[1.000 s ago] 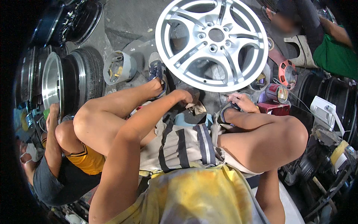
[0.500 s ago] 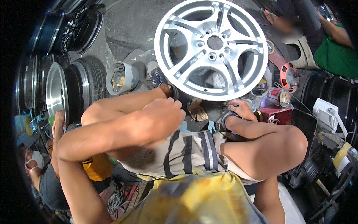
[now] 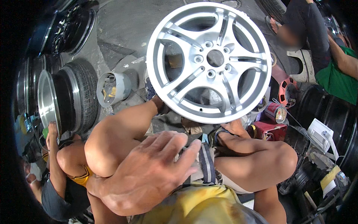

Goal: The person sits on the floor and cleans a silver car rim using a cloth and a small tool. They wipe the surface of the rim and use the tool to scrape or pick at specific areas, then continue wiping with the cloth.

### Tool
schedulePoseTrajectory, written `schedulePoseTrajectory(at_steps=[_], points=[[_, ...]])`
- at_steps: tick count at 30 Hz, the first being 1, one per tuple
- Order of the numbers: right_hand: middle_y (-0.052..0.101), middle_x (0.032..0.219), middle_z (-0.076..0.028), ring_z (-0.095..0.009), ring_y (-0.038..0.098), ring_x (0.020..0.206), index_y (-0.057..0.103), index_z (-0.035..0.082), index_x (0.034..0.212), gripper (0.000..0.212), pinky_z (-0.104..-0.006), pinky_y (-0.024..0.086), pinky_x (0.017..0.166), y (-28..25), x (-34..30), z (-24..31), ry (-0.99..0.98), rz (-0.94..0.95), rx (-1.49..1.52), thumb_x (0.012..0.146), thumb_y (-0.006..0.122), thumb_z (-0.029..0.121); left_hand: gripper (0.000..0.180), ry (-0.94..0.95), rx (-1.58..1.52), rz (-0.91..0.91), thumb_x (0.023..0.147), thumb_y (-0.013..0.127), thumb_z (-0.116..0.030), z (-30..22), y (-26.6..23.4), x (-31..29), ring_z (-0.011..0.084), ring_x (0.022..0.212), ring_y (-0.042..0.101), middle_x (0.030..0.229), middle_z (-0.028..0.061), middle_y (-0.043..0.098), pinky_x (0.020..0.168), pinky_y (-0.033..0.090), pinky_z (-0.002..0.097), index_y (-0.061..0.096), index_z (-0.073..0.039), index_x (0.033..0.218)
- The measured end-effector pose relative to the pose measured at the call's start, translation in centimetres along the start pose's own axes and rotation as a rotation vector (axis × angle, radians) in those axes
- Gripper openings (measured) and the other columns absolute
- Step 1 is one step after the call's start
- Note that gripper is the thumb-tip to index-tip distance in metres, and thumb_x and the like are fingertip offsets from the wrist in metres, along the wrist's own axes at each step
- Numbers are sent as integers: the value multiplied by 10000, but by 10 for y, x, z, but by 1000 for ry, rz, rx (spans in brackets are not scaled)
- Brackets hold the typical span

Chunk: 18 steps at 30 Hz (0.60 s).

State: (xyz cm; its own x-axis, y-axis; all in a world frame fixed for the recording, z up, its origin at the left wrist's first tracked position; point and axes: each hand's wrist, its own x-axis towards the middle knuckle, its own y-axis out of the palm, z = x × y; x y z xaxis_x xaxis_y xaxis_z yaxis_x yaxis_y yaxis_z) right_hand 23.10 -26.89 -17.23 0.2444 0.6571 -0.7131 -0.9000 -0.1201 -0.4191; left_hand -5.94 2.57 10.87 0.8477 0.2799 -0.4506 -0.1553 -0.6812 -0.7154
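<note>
A large silver alloy wheel with paired spokes and a round centre hole stands in front of me, its face toward me. Below it, over my lap and near my body, is my left hand. Its fingers are loosely bent and spread, and I see nothing in them; it is apart from the wheel. My right arm passes under my bent right leg. What appears to be my right hand shows past that leg at the wheel's lower rim, its fingers hidden behind the rim.
A white bucket with scraps stands left of the wheel, beside a tyre. A red box, a tin and an orange reel crowd the right. Co-workers sit at lower left and upper right.
My left hand has drawn back toward my body and its fingers have spread. The wheel appears larger and lower in view. The hand by its rim is now more hidden.
</note>
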Motion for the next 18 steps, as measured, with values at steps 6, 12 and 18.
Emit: schedulePoseTrajectory(at_steps=[6,12,18], points=[[718,1072,-121,-222,662,1019,697,-22,1147,280,-351,502,911,-11,-27,-13,57,-39,-5,922,700,144,450,-144,34,49,977,637,-297,17,-7,12,368,1140,628,1230,167,617,976,530,452,573,-55,1351],[710,1055,-125,-234,661,1002,696,-15,1132,266,-358,505,890,-11,-36,-21,49,-48,34,917,699,141,444,-139,-67,-17,855,762,-177,0,-13,27,356,1069,647,1144,152,643,912,559,440,626,-47,1257],[701,1038,-130,-246,660,984,696,-8,1117,252,-365,509,870,-9,-34,-28,48,-73,51,912,698,139,445,-167,-61,-42,807,796,-170,0,-7,38,341,1041,661,1122,126,654,870,577,423,655,-66,1216]])
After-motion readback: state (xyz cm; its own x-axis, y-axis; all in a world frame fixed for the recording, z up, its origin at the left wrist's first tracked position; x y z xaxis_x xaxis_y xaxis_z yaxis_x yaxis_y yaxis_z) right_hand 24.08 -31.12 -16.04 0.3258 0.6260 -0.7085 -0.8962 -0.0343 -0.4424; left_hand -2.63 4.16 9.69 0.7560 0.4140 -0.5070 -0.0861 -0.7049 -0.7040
